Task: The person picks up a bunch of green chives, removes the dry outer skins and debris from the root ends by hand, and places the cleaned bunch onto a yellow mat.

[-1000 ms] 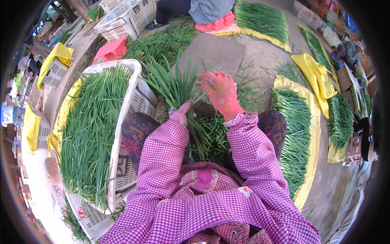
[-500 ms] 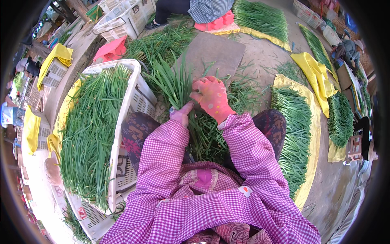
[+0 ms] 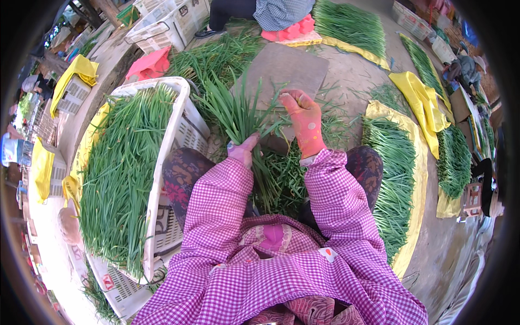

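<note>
My left hand (image 3: pixel 245 149) is closed round a bunch of chives (image 3: pixel 234 116); the leaves fan out above the fist and the lower ends hang between my knees. To its right, my right hand (image 3: pixel 303 120), in a coral glove with pale dots, is raised apart from the bunch. Its fingers are curled and pinched together at the tips; whether a thin leaf is in them I cannot make out. Loose chive leaves (image 3: pixel 287 181) lie in a heap below, between my legs.
A white crate (image 3: pixel 179 89) heaped with chives stands at my left. On the right, chives (image 3: pixel 387 181) lie in rows on yellow sheeting (image 3: pixel 416 162). Ahead are a flat grey board (image 3: pixel 281 67), a loose chive pile (image 3: pixel 222 57) and a seated person (image 3: pixel 281 13).
My right hand has moved away from the bunch, to the right and slightly up, its fingers still curled. The left hand keeps its hold and has barely moved.
</note>
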Demonstrator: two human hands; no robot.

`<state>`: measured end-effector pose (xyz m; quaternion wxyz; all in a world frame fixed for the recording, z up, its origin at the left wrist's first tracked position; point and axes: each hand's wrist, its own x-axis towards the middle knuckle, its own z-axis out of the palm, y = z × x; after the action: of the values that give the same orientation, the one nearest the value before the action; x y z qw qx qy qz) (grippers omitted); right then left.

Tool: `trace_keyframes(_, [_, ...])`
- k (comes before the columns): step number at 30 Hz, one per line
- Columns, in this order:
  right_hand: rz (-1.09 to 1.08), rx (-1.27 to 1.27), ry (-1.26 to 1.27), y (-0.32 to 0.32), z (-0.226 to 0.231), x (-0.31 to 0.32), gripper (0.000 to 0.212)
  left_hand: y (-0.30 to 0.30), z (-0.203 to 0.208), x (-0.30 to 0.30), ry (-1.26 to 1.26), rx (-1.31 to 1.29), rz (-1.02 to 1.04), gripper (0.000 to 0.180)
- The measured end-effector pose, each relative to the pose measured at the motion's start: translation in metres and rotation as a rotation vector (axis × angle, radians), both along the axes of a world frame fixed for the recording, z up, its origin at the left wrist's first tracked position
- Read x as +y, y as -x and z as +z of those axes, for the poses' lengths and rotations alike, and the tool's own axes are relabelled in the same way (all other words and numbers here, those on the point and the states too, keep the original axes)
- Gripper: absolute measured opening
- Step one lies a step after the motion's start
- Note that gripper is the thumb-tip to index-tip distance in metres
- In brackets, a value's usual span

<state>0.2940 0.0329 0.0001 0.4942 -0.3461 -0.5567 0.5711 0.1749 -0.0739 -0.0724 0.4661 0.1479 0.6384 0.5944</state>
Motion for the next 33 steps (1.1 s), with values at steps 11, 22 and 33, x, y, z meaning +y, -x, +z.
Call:
trace_keyframes(11, [0.167,-0.822,-0.931,0.015,0.003,-0.04,0.032,-0.018,0.033,-0.004,0.05,0.278,-0.018,0.034])
trace_keyframes(22, [0.137,-0.694,-0.886,0.022,-0.003,-0.043,0.019,-0.012,-0.008,0.003,-0.18,0.23,0.079,0.036])
trace_keyframes(33, [0.395,-0.599,-0.659,0.008,0.003,-0.03,0.019,-0.008,-0.01,0.001,-0.073,0.246,0.013,0.036])
